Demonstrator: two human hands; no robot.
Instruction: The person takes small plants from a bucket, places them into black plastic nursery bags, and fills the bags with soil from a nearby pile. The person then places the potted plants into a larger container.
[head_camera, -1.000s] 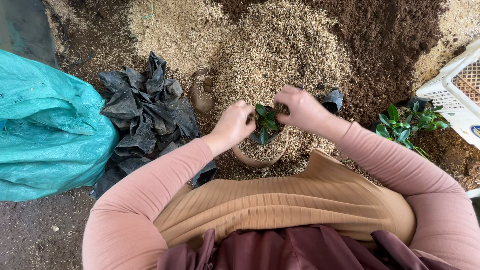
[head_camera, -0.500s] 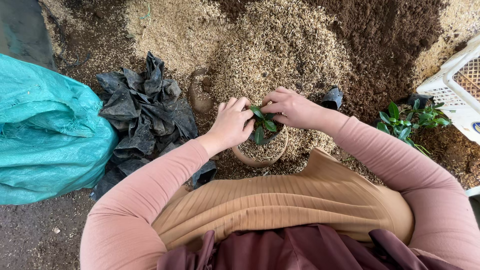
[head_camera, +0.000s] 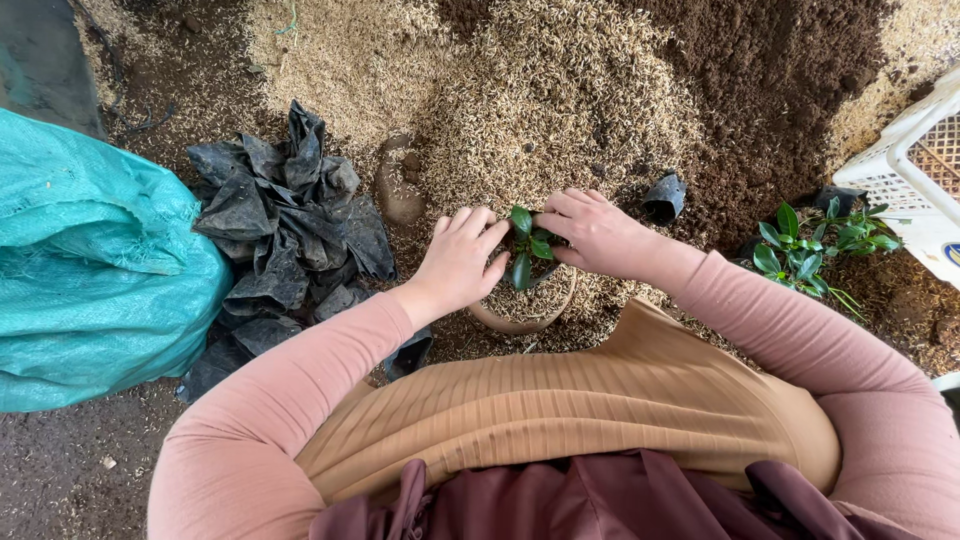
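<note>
Both hands, left hand (head_camera: 462, 262) and right hand (head_camera: 594, 232), press flat with loosely spread fingers around the seedling (head_camera: 527, 252) in the pot (head_camera: 520, 318).

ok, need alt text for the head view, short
Seen from above, a person's left hand and right hand press husk-like filling around a small green seedling in a round pot on the ground. A heap of black plastic bags and a teal sack lie to the left, more seedlings and a white crate to the right.

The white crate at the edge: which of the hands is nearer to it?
Right. The right hand rests at the seedling pot, on the side toward the white crate; the left hand is on the pot's far side.
</note>
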